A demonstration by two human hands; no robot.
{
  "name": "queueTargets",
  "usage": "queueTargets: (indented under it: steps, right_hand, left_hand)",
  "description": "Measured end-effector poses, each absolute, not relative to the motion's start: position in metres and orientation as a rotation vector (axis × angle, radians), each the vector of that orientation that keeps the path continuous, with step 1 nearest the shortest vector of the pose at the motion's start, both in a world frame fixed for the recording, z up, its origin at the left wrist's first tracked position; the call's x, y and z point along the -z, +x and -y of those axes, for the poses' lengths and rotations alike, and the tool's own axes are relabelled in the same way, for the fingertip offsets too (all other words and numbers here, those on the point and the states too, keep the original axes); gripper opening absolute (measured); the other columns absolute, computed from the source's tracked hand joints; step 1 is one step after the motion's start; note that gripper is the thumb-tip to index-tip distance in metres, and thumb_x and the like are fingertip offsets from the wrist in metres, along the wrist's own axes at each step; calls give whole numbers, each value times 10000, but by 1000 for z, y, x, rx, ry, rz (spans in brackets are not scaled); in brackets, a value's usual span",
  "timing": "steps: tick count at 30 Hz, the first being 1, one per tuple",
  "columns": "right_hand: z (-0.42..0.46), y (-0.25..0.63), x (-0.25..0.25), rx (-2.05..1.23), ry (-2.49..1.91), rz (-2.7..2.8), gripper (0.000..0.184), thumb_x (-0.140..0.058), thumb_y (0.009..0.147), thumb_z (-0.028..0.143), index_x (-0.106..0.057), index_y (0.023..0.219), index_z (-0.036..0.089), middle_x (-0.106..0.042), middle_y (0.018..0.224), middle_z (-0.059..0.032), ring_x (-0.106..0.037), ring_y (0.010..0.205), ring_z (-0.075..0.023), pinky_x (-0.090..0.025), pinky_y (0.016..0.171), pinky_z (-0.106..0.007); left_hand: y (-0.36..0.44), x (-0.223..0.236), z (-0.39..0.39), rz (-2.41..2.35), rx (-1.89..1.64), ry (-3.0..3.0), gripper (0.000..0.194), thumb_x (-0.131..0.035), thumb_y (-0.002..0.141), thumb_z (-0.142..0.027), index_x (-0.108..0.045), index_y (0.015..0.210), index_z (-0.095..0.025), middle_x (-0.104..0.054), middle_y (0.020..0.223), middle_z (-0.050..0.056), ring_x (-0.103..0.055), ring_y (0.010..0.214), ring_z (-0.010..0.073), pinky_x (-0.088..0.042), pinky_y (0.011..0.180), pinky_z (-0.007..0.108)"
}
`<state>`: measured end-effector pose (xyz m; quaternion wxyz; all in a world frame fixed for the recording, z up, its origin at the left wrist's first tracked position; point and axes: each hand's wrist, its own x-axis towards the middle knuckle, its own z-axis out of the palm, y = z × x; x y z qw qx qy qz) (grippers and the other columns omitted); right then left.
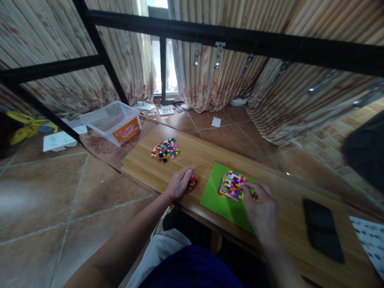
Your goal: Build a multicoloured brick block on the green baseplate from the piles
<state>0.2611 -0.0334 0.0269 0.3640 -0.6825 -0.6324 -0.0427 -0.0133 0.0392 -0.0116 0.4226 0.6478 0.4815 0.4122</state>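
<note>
On a green studded baseplate sits a block built from small multicoloured toy bricks, several layers high. My right hand reaches over its right side, thumb and fingertips pinched together at the top layer. Whatever is between those fingertips is too small to make out. My left hand rests on the wood left of the baseplate, cupped beside a little heap of loose bricks and partly covering it. Its fingers lie extended and close together.
A larger pile of loose bricks lies toward the left end of the wooden table. Beyond that end stands a clear plastic box with an orange label. At right are a black phone and a printed sheet. A black metal frame crosses above.
</note>
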Motion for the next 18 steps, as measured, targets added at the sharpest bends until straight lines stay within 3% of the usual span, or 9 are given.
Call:
queueTargets:
  steps: [18]
  right_hand:
    - [25, 263, -29, 156, -1727, 1756, 330, -493, 978, 442, -714, 912, 207, -687, 964, -74, -628, 870, -188, -493, 770, -326]
  left_hand:
    - [-13, 12, -39, -1204, -1034, 1599, 475, -397, 1022, -512, -703, 1164, -178, -771, 1059, 87, -725, 992, 205, -557, 966, 339]
